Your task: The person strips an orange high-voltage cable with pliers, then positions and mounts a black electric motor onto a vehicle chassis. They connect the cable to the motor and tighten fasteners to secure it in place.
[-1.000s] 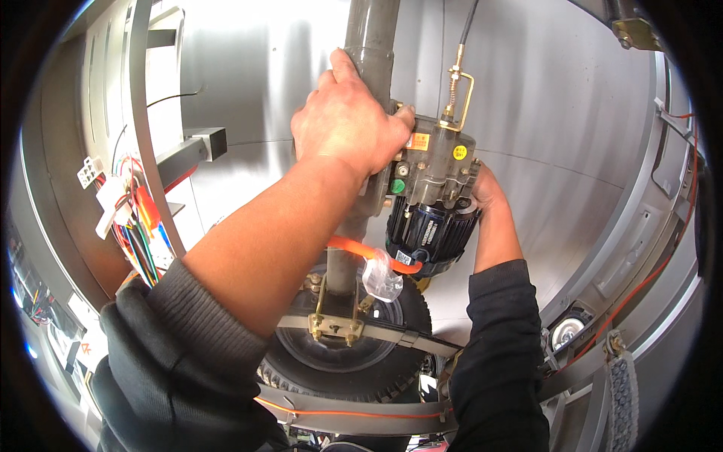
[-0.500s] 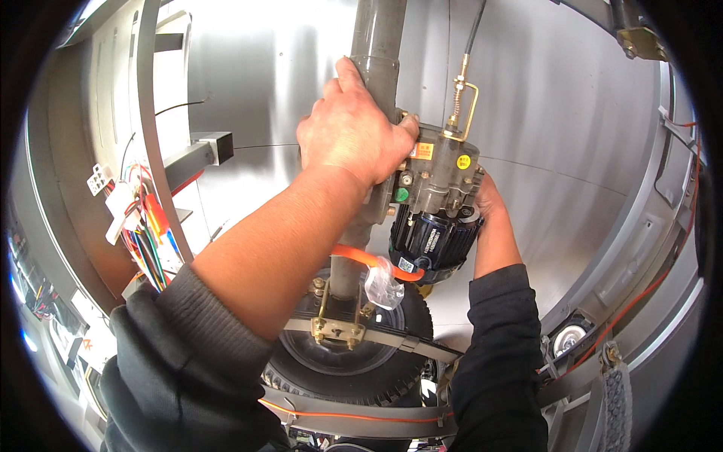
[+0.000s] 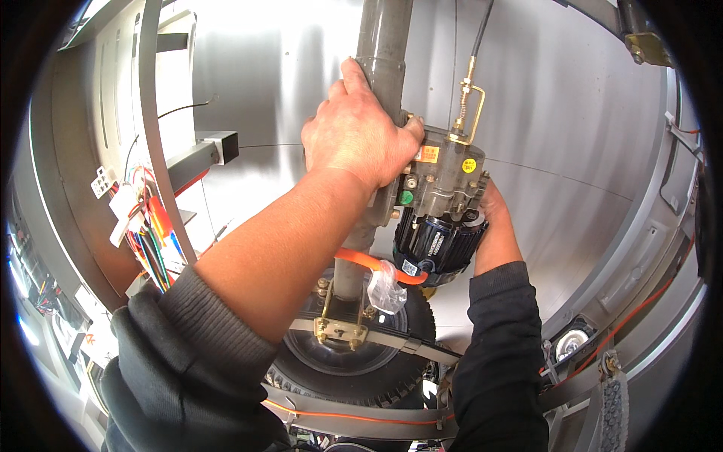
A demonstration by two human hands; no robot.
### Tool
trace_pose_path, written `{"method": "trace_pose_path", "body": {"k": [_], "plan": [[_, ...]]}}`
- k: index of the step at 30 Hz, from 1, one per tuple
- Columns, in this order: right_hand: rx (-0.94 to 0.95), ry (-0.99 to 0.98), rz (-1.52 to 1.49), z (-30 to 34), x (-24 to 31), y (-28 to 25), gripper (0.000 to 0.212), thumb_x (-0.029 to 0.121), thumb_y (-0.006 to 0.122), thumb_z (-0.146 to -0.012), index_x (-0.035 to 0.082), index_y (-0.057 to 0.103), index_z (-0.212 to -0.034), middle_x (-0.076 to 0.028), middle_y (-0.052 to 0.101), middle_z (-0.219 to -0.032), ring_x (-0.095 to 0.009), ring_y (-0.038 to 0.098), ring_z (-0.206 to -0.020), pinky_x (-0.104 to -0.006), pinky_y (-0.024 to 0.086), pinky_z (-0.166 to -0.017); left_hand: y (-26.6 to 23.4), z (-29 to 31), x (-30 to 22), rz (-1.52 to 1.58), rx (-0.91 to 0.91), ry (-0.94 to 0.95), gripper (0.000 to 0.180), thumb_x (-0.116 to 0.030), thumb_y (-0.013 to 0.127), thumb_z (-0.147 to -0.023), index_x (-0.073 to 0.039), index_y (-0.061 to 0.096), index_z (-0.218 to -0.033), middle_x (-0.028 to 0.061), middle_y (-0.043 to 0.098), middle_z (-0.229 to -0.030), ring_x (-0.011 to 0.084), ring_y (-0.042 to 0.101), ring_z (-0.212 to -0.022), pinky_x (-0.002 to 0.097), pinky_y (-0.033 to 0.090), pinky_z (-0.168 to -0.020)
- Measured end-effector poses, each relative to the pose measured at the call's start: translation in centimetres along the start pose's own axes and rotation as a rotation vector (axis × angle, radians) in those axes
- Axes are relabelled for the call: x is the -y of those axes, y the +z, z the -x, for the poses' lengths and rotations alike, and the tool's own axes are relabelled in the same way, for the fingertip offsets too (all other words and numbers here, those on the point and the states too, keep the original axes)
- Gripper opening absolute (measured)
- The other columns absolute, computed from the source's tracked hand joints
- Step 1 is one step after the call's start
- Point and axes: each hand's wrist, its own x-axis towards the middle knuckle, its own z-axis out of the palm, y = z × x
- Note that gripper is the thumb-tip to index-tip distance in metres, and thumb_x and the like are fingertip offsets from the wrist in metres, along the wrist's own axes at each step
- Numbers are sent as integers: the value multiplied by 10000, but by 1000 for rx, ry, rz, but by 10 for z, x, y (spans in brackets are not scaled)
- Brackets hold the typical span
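Observation:
My left hand [image 3: 354, 135] lies over a grey axle tube [image 3: 382, 45], its fingers bent around the tube's left side. The thumb rests against the gearbox [image 3: 444, 169], a grey housing with orange, yellow and green stickers. Under it sits a black finned electric motor [image 3: 433, 241] with an orange cable sleeve [image 3: 358, 258] running left from it. Clear plastic film [image 3: 387, 288] is wrapped about the cable's end part. My right hand [image 3: 493, 207] reaches behind the right side of the gearbox and motor, so its fingers are hidden.
A black tire [image 3: 384, 377] and a leaf spring [image 3: 407, 344] lie below the axle. Loose coloured wires with a white connector [image 3: 101, 183] hang at the left frame. From the gearbox top a brake cable [image 3: 482, 30] with a spring and brass bracket runs upward. A square tube [image 3: 218, 148] juts in.
The whole scene has shifted slightly right in the picture. Both hands keep their places on the axle and beside the gearbox.

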Motion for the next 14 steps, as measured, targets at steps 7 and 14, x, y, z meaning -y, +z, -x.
{"method": "trace_pose_path", "body": {"k": [7, 14], "plan": [[38, -61, -123, 3, -9, -4, 373, 165, 750, -926, -15, 707, -1251, -137, 778, -1127, -220, 775, -943, -374, 658, -844, -1, -1, 0, 8, 39, -2, 1043, -560, 725, -851, 36, 286, -1586, 222, 630, -1360, 381, 665, -1240, 498, 519, -1074], [-44, -14, -202, 12, -1, 14, 379, 172, 756, -920, -33, 707, -1235, -155, 777, -1125, -238, 779, -936, -378, 663, -829, -5, 0, -3, -18, 67, -23, 1111, -525, 760, -871, 44, 208, -1649, 184, 613, -1408, 339, 644, -1275, 459, 529, -1059]]}}
